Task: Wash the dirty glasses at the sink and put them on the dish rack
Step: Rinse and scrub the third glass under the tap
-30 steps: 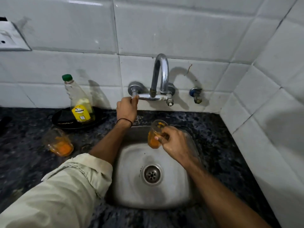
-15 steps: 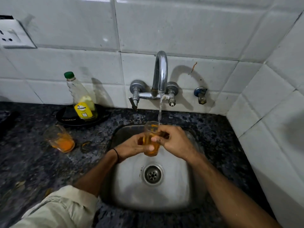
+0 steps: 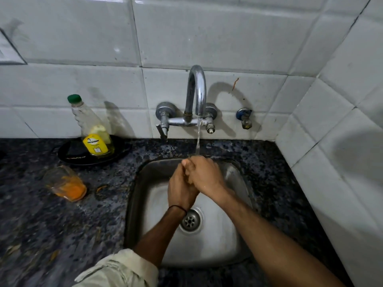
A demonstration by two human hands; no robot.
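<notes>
Left hand (image 3: 179,190) and right hand (image 3: 205,175) clasp together, fingers curled, over the square steel sink (image 3: 217,247), under water from the chrome tap (image 3: 196,85); what they hold cannot be told. A clear orange-soiled glass (image 3: 66,184) lies tipped on the dark speckled bench (image 3: 51,235), left of the sink.

Countertop (image 3: 41,235): dark speckled stone, running to the white tiled wall at back and right. Steel sink (image 3: 217,251) set into it, right of centre. Back left, near the wall, a black round plate (image 3: 122,151) sits on the stone, a dish soap bottle (image 3: 95,139) upright on it. In front of the plate, apart from it, a tipped glass (image 3: 64,183) lies on its side, orange residue inside. Small orange scrap (image 3: 101,187) just beside it, toward the sink.
</notes>
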